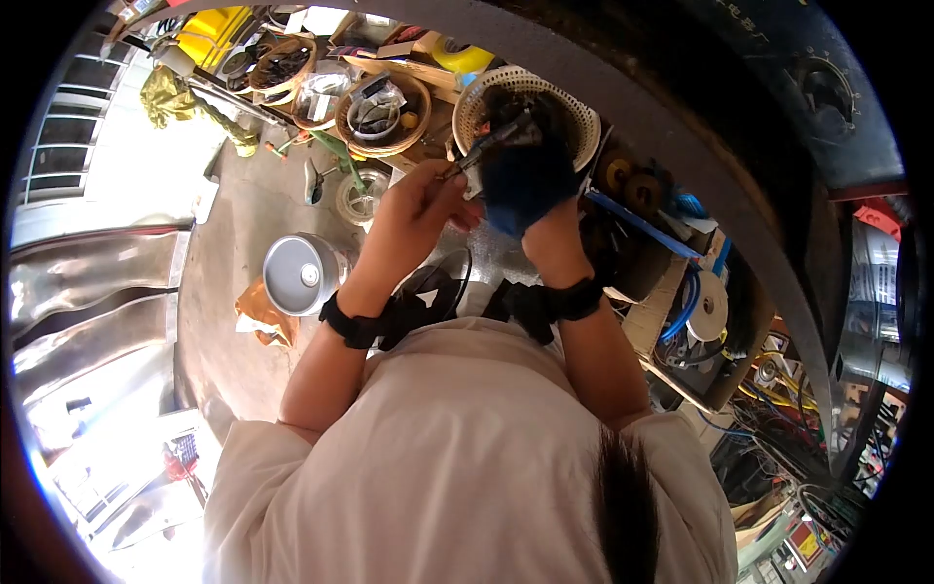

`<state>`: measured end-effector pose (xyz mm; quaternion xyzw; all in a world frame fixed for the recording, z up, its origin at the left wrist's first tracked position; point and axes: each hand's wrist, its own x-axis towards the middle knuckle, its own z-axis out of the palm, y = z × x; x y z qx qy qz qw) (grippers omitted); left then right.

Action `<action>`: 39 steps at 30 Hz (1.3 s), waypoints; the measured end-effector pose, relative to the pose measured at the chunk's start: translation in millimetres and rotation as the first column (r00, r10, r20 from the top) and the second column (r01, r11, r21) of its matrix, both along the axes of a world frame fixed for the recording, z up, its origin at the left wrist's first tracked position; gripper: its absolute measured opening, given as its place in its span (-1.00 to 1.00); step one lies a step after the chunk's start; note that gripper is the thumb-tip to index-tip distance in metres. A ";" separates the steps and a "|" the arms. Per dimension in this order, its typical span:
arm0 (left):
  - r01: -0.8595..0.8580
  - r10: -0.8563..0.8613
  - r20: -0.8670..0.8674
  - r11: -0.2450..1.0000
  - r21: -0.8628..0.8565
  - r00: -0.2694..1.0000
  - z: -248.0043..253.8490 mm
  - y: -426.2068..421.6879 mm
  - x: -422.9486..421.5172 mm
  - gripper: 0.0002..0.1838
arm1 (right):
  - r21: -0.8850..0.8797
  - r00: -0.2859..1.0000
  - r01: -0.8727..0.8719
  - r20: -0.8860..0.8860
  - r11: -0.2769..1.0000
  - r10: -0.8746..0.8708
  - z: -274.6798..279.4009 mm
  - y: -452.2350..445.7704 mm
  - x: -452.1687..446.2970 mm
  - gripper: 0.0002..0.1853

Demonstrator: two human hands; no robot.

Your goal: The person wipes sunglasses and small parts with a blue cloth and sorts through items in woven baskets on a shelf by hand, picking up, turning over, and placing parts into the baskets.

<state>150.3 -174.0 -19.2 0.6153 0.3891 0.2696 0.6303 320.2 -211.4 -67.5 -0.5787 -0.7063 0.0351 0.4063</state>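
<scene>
My left hand (425, 206) is bare, its thumb and fingers pinched on the lower end of a thin metal tool (477, 153). From there the tool slants up and right, over a round perforated basket (470, 94) with dark items inside. A dark blue glove or cloth covers my right hand (533, 190), which is beside the tool at the basket's near edge. Its fingers cannot be made out against the dark contents. Both wrists wear black bands.
Woven baskets (424, 91) of small parts stand at the upper left. A grey-lidded bucket (296, 273) is on the floor beside brown paper (261, 313). At right lies a box with blue cable (689, 300) and a white reel (707, 305). A dark curved metal frame (720, 185) arches overhead.
</scene>
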 end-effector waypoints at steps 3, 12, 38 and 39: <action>-0.048 0.047 0.014 0.996 0.073 0.999 -4.4 -2.1 2.8 -0.81 | -0.021 0.985 -0.059 -0.162 0.998 0.055 11.5 0.9 -15.9 -0.91; 0.081 -0.068 -0.149 0.993 0.082 0.986 11.4 -18.1 -7.4 -0.81 | -0.101 0.141 -0.021 -0.985 0.995 -0.097 5.8 -0.5 -9.7 -0.84; -0.074 0.075 -0.007 0.997 0.031 0.997 -40.7 17.8 -63.9 -0.76 | -0.153 0.574 0.028 -0.806 0.988 -0.141 -44.0 -12.8 9.6 -0.71; -0.107 0.107 0.010 0.994 -0.011 0.994 -59.0 31.5 -74.7 -0.76 | -0.148 0.654 0.069 -0.740 0.987 -0.157 -43.2 -15.1 12.9 -0.69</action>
